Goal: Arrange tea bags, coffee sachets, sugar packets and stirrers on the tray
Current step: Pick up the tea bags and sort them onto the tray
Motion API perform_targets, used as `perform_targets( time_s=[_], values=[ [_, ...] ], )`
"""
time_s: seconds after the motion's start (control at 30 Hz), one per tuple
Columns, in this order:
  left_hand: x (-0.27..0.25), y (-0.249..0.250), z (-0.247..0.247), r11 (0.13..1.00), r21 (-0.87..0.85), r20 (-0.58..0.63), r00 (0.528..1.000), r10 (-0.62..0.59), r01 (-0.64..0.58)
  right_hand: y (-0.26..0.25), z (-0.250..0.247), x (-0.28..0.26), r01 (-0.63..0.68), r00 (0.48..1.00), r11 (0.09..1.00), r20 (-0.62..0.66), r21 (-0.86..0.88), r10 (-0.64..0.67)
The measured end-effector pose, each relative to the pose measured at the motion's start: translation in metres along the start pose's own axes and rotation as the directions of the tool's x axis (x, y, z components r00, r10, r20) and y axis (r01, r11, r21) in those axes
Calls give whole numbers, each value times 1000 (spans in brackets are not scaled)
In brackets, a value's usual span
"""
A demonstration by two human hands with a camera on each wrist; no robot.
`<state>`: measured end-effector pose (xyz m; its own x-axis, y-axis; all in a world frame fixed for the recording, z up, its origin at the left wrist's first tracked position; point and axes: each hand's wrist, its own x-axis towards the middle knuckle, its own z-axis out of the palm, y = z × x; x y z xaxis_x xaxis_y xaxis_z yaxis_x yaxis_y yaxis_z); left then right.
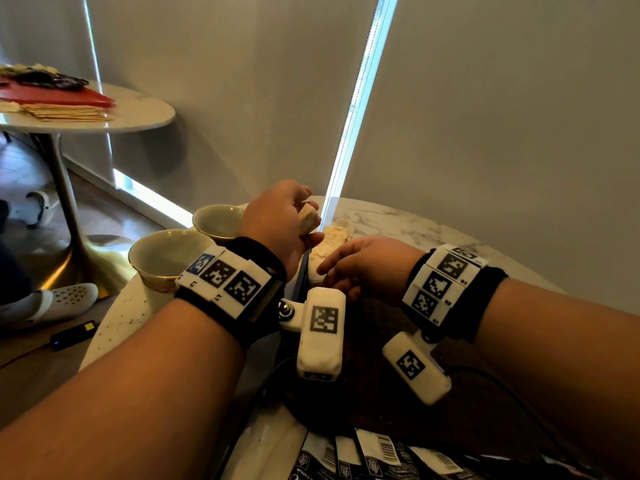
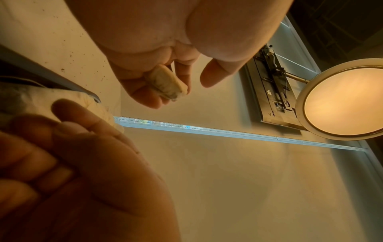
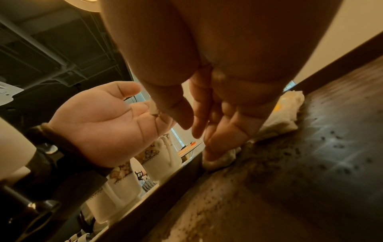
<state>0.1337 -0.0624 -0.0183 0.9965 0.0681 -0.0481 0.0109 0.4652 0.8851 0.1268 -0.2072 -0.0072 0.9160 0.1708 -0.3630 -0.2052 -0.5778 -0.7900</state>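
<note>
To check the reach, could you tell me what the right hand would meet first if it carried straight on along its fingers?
Most likely the pale tea bag lying on the dark tray: the right hand already has straight fingertips on it.

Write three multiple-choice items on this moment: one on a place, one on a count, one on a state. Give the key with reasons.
1. Where do the two cups stand?
A. on the marble table, left of the left hand
B. inside the dark tray
C. on the floor

2. How many cups stand by the left wrist?
A. one
B. two
C. four

3. What is the left hand doing?
A. lying flat on the table
B. holding a small pale bundle of tea bags
C. gripping a cup

Key: 1 A, the cups stand outside the dark tray, left of the hand. 2 B, two rims show in the head view. 3 B, its fingers curl round the tea bags, while the right hand touches the tea bags lying in the tray.
</note>
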Motion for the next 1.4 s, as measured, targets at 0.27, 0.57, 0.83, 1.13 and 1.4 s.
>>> perform_targets(
  time_s=[0.27,0.57,0.83,1.13,1.4],
  values=[
    [-1,-1,3,989,-122,36,996,-81,85,0,-16,3,289,931,948,-269,136,-245],
    [-3,-1,3,982,-120,85,987,-139,149,-5,-3,0,398,878,917,-285,-11,-385],
    [-6,-1,2,987,-47,120,982,-149,156,-1,-9,3,444,864,885,-330,139,-381],
    [-5,-4,-1,994,102,127,991,-46,33,3,-13,1,479,857,839,-345,259,-383],
    [-3,-4,-3,994,85,122,991,51,-62,3,-15,0,394,910,897,-224,199,-349]
  ],
)
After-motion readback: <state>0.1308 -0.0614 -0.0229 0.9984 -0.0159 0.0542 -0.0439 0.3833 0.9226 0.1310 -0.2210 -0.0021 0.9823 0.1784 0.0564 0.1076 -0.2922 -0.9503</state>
